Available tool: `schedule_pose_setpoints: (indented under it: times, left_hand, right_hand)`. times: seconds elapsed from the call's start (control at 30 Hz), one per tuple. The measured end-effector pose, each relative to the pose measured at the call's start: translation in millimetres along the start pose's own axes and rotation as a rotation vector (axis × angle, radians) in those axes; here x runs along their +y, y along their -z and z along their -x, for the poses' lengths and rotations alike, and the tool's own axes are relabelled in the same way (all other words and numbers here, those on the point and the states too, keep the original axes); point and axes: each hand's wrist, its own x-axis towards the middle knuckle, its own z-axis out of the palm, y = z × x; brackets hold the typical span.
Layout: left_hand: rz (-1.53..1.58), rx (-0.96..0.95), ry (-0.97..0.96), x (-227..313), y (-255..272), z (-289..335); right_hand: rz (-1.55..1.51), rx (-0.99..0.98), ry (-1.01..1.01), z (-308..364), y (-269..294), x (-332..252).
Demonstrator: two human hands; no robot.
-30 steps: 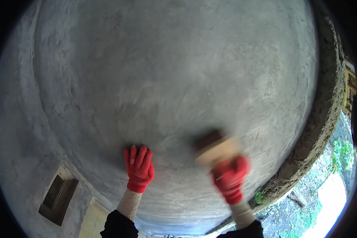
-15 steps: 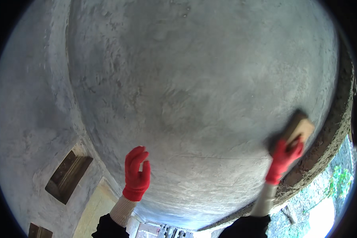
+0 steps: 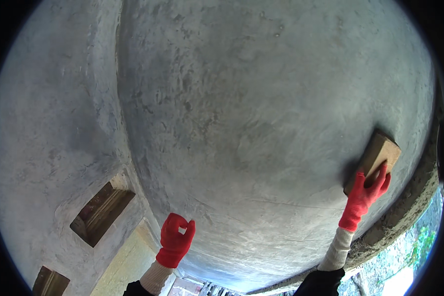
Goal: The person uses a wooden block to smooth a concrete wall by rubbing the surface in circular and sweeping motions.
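Observation:
In a red glove, my right hand (image 3: 364, 198) grips a brown rectangular wooden block (image 3: 378, 154). The block lies against the grey plastered surface (image 3: 261, 118), close to its right edge. My fingers reach over the near end of the block, and its face toward the plaster is hidden. My left hand (image 3: 175, 239), also gloved in red, is lower and to the left in front of the same surface. Its fingers curl round toward the thumb in a ring. Grey plaster shows through the gap, and nothing is held there.
A grey wall (image 3: 49, 118) with a recessed opening (image 3: 102, 212) and a second recess (image 3: 50, 282) stands on the left. A rough ledge (image 3: 404, 212) borders the plaster on the right, with bright outdoor greenery (image 3: 423, 244) beyond. Thin cracks cross the lower plaster.
My right hand and the wooden block are a little farther right in the picture. My left hand is lower, its fingers more curled. The wall's features have shifted rightward in view.

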Motion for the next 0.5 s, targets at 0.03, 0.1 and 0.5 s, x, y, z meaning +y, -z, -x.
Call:
schedule_pose_setpoints:
  times: [0.03, 0.1, 0.5]
  left_hand:
    - [0.009, -0.009, -0.020, -1.0, 0.8, 3.7]
    - [0.046, -0.026, -0.049, 4.4, -8.3, 4.6]
    - [0.185, -0.057, -0.034, 13.7, 6.5, 7.0]
  right_hand:
    - [0.027, -0.036, 0.107, 13.0, -4.3, -7.1]
    - [0.185, -0.149, 0.293, 73.8, -9.8, -30.8]
    - [-0.015, -0.099, 0.162, 52.1, -10.4, -53.8]
